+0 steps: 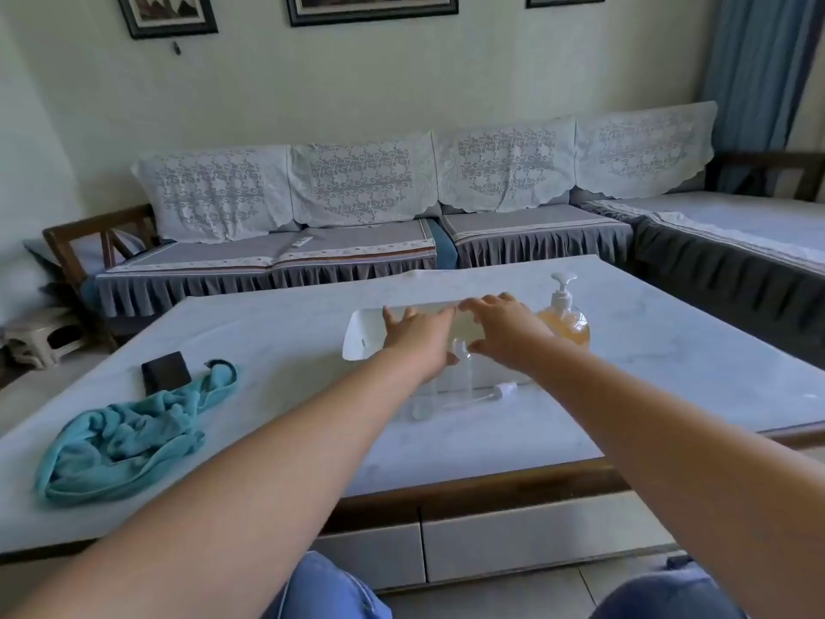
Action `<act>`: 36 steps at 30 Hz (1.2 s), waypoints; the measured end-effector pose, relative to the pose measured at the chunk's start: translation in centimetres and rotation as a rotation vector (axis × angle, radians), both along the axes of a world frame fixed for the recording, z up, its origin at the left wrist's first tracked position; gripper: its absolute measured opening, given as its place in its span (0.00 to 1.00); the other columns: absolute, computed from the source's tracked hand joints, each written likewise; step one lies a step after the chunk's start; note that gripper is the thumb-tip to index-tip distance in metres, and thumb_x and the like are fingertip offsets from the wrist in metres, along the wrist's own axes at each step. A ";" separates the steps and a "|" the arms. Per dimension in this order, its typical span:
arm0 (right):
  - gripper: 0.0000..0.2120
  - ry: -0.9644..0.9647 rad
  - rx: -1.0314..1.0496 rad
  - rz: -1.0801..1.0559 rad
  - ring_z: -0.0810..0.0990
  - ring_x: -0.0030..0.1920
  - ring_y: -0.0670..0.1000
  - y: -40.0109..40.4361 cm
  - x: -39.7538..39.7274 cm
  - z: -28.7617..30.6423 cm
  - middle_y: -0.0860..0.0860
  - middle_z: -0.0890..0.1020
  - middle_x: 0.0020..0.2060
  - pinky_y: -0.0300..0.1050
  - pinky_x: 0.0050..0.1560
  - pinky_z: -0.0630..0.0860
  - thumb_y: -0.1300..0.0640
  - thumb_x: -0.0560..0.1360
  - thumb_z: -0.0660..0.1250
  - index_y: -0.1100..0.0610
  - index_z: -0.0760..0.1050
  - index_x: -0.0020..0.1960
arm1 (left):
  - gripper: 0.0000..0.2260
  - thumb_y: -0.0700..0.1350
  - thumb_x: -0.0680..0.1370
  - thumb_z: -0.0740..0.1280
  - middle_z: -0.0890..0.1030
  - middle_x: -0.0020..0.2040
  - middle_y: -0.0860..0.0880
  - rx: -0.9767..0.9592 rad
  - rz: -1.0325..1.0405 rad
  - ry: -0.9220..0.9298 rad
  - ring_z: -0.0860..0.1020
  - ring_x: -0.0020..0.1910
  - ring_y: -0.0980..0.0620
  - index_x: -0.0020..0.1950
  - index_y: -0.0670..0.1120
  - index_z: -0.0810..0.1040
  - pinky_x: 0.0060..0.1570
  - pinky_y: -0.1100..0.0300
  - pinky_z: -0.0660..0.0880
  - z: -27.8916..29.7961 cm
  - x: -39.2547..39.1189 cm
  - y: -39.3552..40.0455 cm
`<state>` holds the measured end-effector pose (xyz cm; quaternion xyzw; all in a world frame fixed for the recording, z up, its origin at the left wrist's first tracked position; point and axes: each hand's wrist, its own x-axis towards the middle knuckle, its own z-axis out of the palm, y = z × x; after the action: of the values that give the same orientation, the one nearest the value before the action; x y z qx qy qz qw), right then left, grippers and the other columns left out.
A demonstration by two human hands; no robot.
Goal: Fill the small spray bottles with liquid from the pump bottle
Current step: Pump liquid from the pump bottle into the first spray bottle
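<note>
- Head view: left hand and right hand, fingers spread, reach over a white rectangular tray.
- Clear plastic spray bottle stands beneath them.
- Rounded pump bottle holds amber liquid.

Smooth marble-look table; fluffy teal cloth; glossy plastic pump bottle.

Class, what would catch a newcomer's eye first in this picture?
Two bare arms reach out over the pale table, the left hand and right hand spread above a white tray. An amber pump bottle stands just right of them; a crumpled teal towel lies near the table's left edge.
</note>
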<state>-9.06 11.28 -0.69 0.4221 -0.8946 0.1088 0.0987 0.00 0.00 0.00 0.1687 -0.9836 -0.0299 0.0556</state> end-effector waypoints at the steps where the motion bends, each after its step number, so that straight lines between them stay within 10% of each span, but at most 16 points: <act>1: 0.33 0.001 0.018 -0.006 0.67 0.69 0.56 -0.4 -0.6 -0.6 0.53 0.73 0.68 0.52 0.68 0.66 0.49 0.75 0.71 0.50 0.62 0.75 | 0.33 0.53 0.77 0.67 0.72 0.70 0.45 -0.032 0.019 -0.033 0.60 0.74 0.41 0.77 0.51 0.55 0.73 0.35 0.45 -0.3 -0.6 -0.1; 9: 0.40 -0.035 0.143 -0.067 0.68 0.67 0.55 -3.6 -3.9 -4.9 0.49 0.75 0.65 0.50 0.65 0.63 0.36 0.67 0.74 0.47 0.64 0.73 | 0.29 0.59 0.71 0.73 0.77 0.64 0.46 -0.098 0.101 -0.152 0.70 0.67 0.42 0.68 0.50 0.70 0.73 0.38 0.50 -4.2 -5.2 -2.6; 17: 0.30 -0.155 0.075 -0.055 0.76 0.62 0.55 -5.2 -5.8 -5.7 0.50 0.79 0.62 0.48 0.61 0.66 0.46 0.70 0.75 0.51 0.70 0.68 | 0.17 0.49 0.74 0.71 0.80 0.56 0.48 -0.109 0.037 -0.015 0.75 0.61 0.44 0.62 0.51 0.75 0.64 0.49 0.63 -5.6 -6.9 -4.2; 30: 0.31 -0.258 -0.071 -0.042 0.75 0.63 0.56 -4.7 -5.5 -5.2 0.52 0.78 0.64 0.49 0.59 0.74 0.50 0.70 0.76 0.53 0.71 0.70 | 0.23 0.57 0.74 0.69 0.78 0.62 0.46 -0.221 -0.021 0.020 0.70 0.66 0.42 0.66 0.50 0.72 0.73 0.40 0.53 -5.0 -6.2 -4.7; 36: 0.24 -0.307 -0.271 -0.034 0.79 0.53 0.54 -3.0 -5.4 -2.9 0.50 0.78 0.50 0.43 0.46 0.70 0.51 0.69 0.77 0.58 0.76 0.61 | 0.30 0.58 0.71 0.72 0.77 0.64 0.45 -0.101 -0.028 0.136 0.70 0.65 0.43 0.69 0.49 0.69 0.65 0.48 0.66 -2.6 -6.7 -3.3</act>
<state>-14.47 8.29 -3.57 0.3685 -0.8832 0.2894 0.0190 -6.65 -3.30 -2.61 0.1498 -0.9801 0.0076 0.1303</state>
